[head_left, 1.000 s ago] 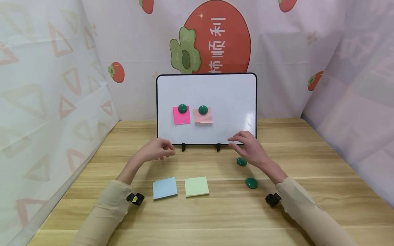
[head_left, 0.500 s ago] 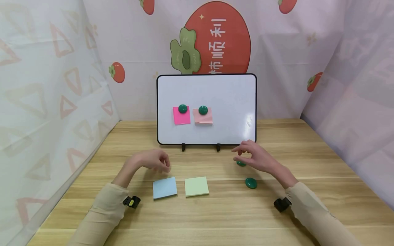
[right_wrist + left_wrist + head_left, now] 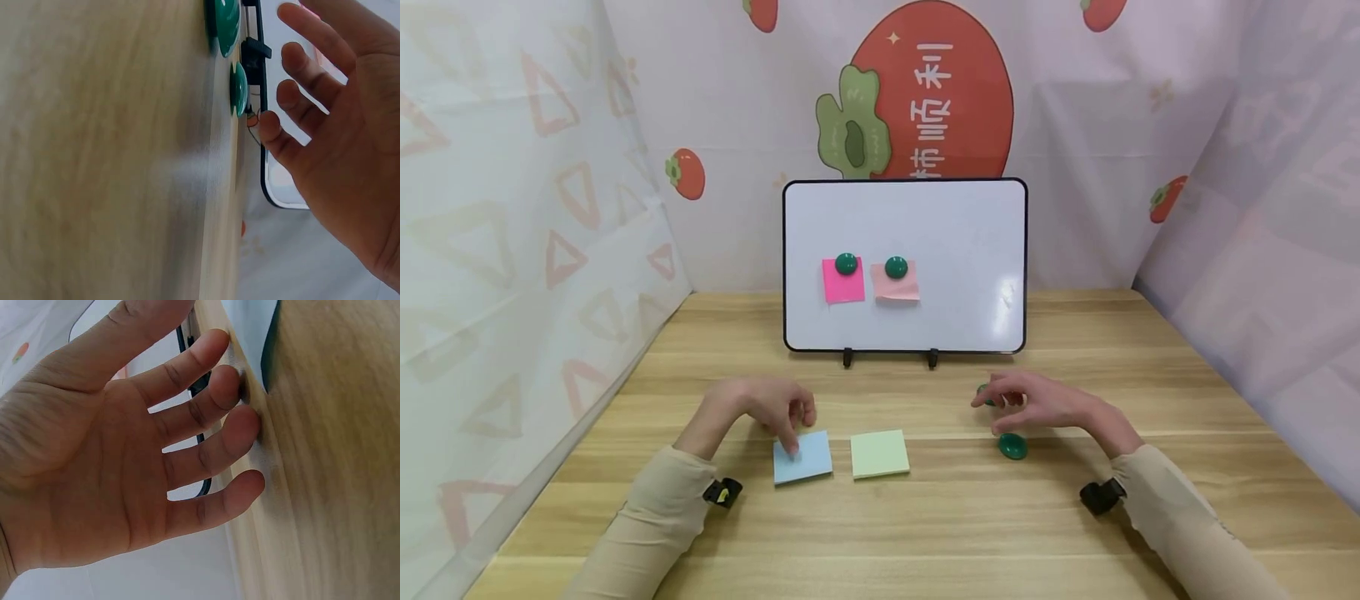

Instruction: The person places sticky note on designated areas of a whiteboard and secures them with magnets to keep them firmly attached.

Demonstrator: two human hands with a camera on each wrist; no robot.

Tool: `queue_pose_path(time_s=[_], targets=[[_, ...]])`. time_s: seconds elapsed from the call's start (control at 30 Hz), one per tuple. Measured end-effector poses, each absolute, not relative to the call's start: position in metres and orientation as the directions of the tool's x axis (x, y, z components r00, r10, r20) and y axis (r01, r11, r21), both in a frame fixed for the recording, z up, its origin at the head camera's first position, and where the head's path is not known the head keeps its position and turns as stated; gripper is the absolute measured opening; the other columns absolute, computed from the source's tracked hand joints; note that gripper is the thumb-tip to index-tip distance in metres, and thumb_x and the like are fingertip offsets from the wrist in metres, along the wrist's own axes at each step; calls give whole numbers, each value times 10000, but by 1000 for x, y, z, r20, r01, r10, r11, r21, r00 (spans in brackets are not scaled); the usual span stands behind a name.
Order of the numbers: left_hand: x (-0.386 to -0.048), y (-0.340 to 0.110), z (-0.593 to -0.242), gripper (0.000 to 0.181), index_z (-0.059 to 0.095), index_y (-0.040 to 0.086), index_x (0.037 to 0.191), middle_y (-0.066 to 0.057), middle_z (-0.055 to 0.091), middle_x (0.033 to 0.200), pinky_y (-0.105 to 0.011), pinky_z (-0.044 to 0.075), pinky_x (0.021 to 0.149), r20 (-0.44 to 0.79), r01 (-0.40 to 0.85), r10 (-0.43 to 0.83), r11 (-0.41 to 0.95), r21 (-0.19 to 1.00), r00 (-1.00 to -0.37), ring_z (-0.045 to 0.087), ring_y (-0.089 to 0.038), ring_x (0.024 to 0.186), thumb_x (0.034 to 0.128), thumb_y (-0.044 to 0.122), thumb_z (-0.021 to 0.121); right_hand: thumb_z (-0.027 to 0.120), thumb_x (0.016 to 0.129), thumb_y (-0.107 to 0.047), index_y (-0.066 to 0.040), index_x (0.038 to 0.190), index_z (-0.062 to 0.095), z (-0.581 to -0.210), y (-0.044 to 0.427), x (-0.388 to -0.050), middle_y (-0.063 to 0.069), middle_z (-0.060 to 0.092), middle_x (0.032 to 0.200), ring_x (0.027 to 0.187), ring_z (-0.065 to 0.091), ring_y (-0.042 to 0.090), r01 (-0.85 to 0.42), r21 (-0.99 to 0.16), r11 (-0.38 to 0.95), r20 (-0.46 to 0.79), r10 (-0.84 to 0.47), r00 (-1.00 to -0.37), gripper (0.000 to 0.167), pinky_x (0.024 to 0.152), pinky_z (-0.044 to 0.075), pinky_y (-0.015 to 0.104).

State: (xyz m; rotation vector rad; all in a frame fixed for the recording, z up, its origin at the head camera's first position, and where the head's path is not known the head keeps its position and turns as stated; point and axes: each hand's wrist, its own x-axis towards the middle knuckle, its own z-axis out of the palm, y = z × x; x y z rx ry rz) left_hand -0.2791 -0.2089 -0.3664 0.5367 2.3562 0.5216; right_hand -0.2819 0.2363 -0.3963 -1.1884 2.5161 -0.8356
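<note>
My left hand [image 3: 765, 404] is over the blue sticky pad [image 3: 812, 457], its thumb at the pad's upper edge; in the left wrist view the fingers of this hand [image 3: 125, 450] are loosely bent and apart, with nothing between them. A pale green pad [image 3: 879, 454] lies just right of the blue one. My right hand [image 3: 1047, 402] hovers near two green magnets, partly covering the far one [image 3: 982, 393], with the nearer one [image 3: 1012, 447] below its thumb. Both magnets, one large [image 3: 227, 25] and one smaller [image 3: 239, 89], show beside the relaxed, empty right hand [image 3: 356, 137].
A whiteboard [image 3: 970, 242] on small black feet stands at the table's back. Green magnets hold a bright pink note [image 3: 844, 287] and a pale pink note [image 3: 896, 287] on it. Printed cloth [image 3: 1090, 167] hangs behind and at both sides.
My left hand has come down toward me from near the whiteboard's lower edge to the blue pad. My right hand has also drawn back from the board toward the magnets.
</note>
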Motion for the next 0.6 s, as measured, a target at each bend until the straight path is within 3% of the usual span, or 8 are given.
queue_pose_path(time_s=[0.23, 0.47, 0.6], targets=[[-277, -204, -369, 381, 597, 111, 945, -16, 539, 770, -262, 388, 613, -502, 242, 467, 860, 450, -727, 493, -143, 669, 686, 66, 873, 808, 823, -336, -255, 1234, 685, -401, 251, -286, 20, 545, 890, 742, 448, 88, -540, -630, 558, -141, -766, -628, 437, 653, 389, 209], [-279, -205, -369, 277, 609, 69, 952, -2, 518, 754, -225, 359, 561, -489, 222, 487, 835, 503, -723, 485, -120, 621, 776, 81, 823, 828, 794, -347, -276, 1254, 666, -398, 255, -287, 8, 580, 955, 788, 485, 129, -522, -634, 571, -220, -780, -586, 492, 682, 410, 212], [-276, -205, -367, 371, 610, 93, 974, -13, 541, 836, -257, 396, 622, -468, 240, 458, 859, 453, -756, 505, -136, 694, 733, 181, 878, 830, 790, -346, -269, 1274, 654, -399, 257, -285, 14, 576, 988, 811, 484, 167, -522, -641, 562, -223, -788, -574, 521, 693, 404, 216]])
